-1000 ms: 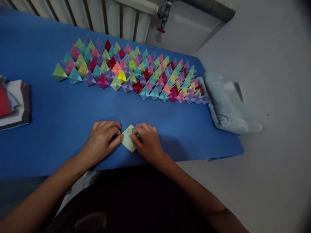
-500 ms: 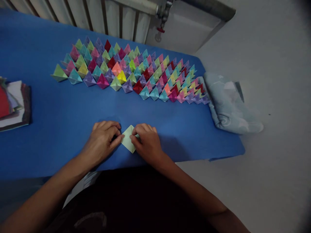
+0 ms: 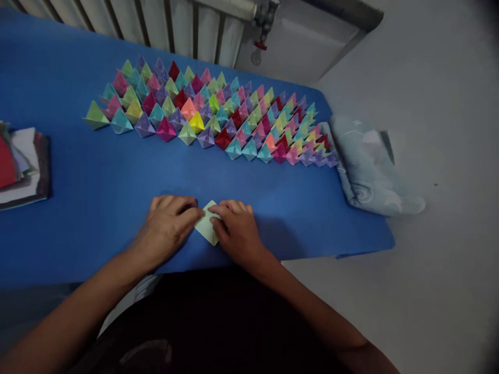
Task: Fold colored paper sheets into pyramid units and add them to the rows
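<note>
A pale green folded paper piece (image 3: 206, 228) lies flat on the blue table cover (image 3: 97, 182) near its front edge. My left hand (image 3: 167, 226) presses on the paper's left side with curled fingers. My right hand (image 3: 236, 228) pinches and presses its right side, fingertips meeting near the top corner. Behind them, several rows of small folded paper shapes (image 3: 218, 114) in many colours stand across the table.
A stack of coloured paper sheets (image 3: 19, 166) lies at the left edge. A light blue folded cloth (image 3: 366, 171) hangs at the table's right end. A radiator with a red valve (image 3: 259, 45) stands behind the table. Grey floor lies to the right.
My left hand's fingers have slid slightly right over the paper's top corner, meeting the right hand's fingers. The paper stays in the same spot.
</note>
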The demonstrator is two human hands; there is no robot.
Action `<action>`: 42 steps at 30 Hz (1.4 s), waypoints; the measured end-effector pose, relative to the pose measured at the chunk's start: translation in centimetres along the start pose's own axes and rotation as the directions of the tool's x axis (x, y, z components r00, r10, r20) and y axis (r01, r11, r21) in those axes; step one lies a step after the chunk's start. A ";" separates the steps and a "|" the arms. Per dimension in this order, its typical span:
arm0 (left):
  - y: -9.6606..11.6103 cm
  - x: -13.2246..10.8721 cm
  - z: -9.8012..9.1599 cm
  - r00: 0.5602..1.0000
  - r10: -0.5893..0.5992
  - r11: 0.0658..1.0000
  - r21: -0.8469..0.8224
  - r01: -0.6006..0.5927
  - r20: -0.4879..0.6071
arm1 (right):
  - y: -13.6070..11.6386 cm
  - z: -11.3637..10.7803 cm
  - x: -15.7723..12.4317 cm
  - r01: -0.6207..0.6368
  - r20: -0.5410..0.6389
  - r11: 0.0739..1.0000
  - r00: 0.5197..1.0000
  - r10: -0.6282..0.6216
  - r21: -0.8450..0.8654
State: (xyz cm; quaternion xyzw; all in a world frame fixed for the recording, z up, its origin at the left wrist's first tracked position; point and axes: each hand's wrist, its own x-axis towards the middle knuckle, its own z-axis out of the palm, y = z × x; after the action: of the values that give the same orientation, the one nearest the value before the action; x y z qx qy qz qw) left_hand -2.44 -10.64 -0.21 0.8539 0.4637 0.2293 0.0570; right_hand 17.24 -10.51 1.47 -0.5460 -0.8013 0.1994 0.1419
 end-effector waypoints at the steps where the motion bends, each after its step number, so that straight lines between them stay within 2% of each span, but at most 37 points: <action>1: 0.0 -0.1 0.0 0.999 0.042 0.999 0.012 -0.042 0.002 | 0.0 0.1 0.0 -0.002 -0.006 1.000 1.000 0.002 -0.002; 3: -0.1 -0.3 -0.1 0.996 0.090 0.996 0.025 -0.090 0.018 | 0.0 0.1 -0.1 -0.008 -0.014 1.000 1.000 0.008 -0.008; 6: -0.3 -0.3 -0.5 0.994 0.097 0.995 0.025 -0.098 0.047 | -0.1 0.2 0.0 -0.025 -0.017 0.999 1.000 0.024 -0.021; 10: -0.7 1.2 -1.2 0.980 0.141 0.990 0.008 -0.144 0.141 | 0.1 0.1 0.2 -0.035 -0.026 0.999 0.999 0.036 0.018; 13: -0.8 3.8 -1.3 0.946 0.212 0.977 -0.051 -0.206 0.244 | 0.9 0.1 0.1 -0.007 -0.135 0.972 0.990 0.039 0.236; 16: -0.6 6.9 -1.4 0.887 0.228 0.973 -0.118 -0.196 0.401 | 1.7 0.1 -0.1 0.019 -0.270 0.887 0.955 0.120 0.461; 19: -0.1 9.3 -1.6 0.816 0.161 0.987 -0.113 -0.118 0.555 | 2.0 0.1 -0.3 0.008 -0.305 0.834 0.933 0.193 0.552; 21: 0.4 10.3 -1.9 0.788 0.071 0.996 -0.088 -0.021 0.612 | 2.1 0.1 -0.4 -0.008 -0.296 0.791 0.925 0.238 0.611; 24: 0.6 11.1 -2.1 0.749 -0.041 0.988 -0.086 0.130 0.662 | 2.2 0.1 -0.4 -0.037 -0.254 0.690 0.914 0.315 0.723; 28: -0.1 11.1 -2.2 0.664 -0.124 0.958 -0.086 0.273 0.737 | 2.1 0.1 -0.3 -0.029 -0.222 0.590 0.911 0.348 0.807; 30: -0.7 10.5 -2.3 0.665 -0.136 0.951 -0.091 0.295 0.735 | 2.1 0.0 -0.3 -0.020 -0.215 0.555 0.910 0.355 0.831; 32: -1.2 9.5 -2.8 0.711 -0.146 0.921 -0.167 0.351 0.688 | 2.3 -0.3 -0.5 -0.029 -0.197 0.499 0.898 0.394 0.866; 33: -1.3 8.9 -3.0 0.736 -0.167 0.878 -0.240 0.413 0.656 | 2.5 -0.4 -0.6 -0.036 -0.183 0.456 0.886 0.426 0.889; 34: -1.2 8.2 -3.3 0.742 -0.209 0.798 -0.328 0.506 0.637 | 2.7 -0.6 -0.8 -0.046 -0.161 0.408 0.874 0.458 0.912; 36: -0.5 6.8 -3.8 0.724 -0.344 0.504 -0.533 0.680 0.598 | 2.9 -0.9 -1.0 -0.082 -0.093 0.317 0.862 0.499 0.945; 37: 0.1 6.1 -3.9 0.715 -0.417 0.361 -0.619 0.697 0.562 | 2.8 -1.1 -1.0 -0.113 -0.048 0.292 0.868 0.493 0.950; 38: 0.7 5.5 -3.9 0.710 -0.486 0.264 -0.689 0.674 0.509 | 2.6 -1.2 -0.9 -0.147 -0.003 0.281 0.882 0.472 0.948; 40: 2.1 4.6 -3.5 0.690 -0.583 0.147 -0.780 0.609 0.429 | 1.7 -1.5 -0.6 -0.203 0.080 0.288 0.918 0.388 0.936; 42: 3.1 4.0 -3.0 0.679 -0.624 0.092 -0.826 0.556 0.387 | 0.3 -1.6 -0.1 -0.218 0.124 0.296 0.943 0.308 0.930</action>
State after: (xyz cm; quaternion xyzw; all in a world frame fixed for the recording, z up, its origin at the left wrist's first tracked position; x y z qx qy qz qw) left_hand 0.47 -9.52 4.75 0.4071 0.5608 0.4248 0.5825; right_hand 18.26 -10.24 2.69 -0.4968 -0.4357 0.6192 0.4243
